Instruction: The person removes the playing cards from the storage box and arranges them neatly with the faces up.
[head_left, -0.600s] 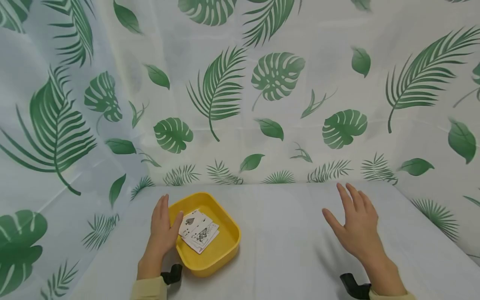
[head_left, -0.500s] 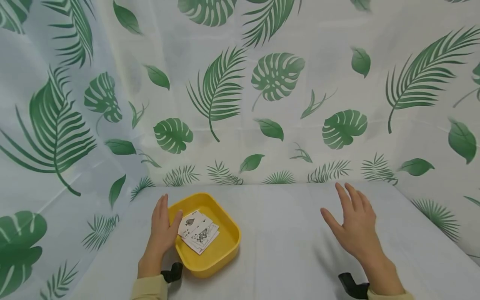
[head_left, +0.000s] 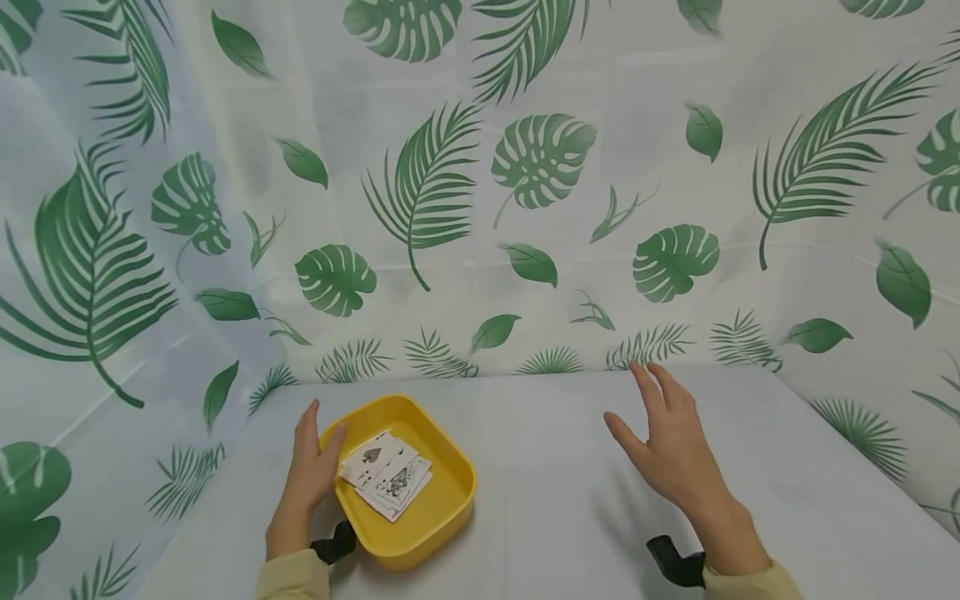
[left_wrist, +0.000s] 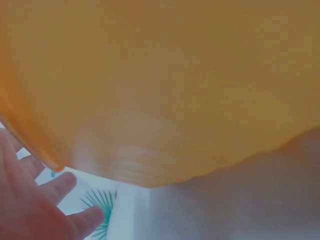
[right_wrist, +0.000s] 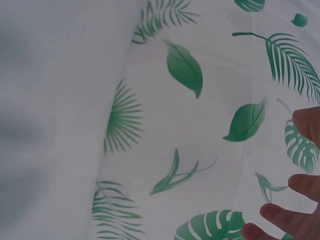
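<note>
In the head view my left hand [head_left: 307, 471] is at the left side of a yellow square plastic basin [head_left: 438, 546]. Its thumb overlaps the rim while the other fingers extend straight along the outside. The left wrist view is mostly filled by the basin wall [left_wrist: 160, 90], with spread fingertips [left_wrist: 89, 220] low in the left corner. Inside the basin lie several overlapping playing cards [head_left: 388, 475], an ace of spades face up among them. My right hand [head_left: 675, 454] hovers over the table to the right, fingers apart and holding nothing.
A white cloth covers the table [head_left: 532, 492]. Behind and to both sides hangs a white curtain [head_left: 457, 300] printed with green leaves. Black wrist mounts [head_left: 671, 562] jut inward from both wrists, the left one close beside the basin.
My right hand has moved a little to the left, toward the basin. The head view has shifted slightly. My left hand stays by the basin, and the cards lie as before.
</note>
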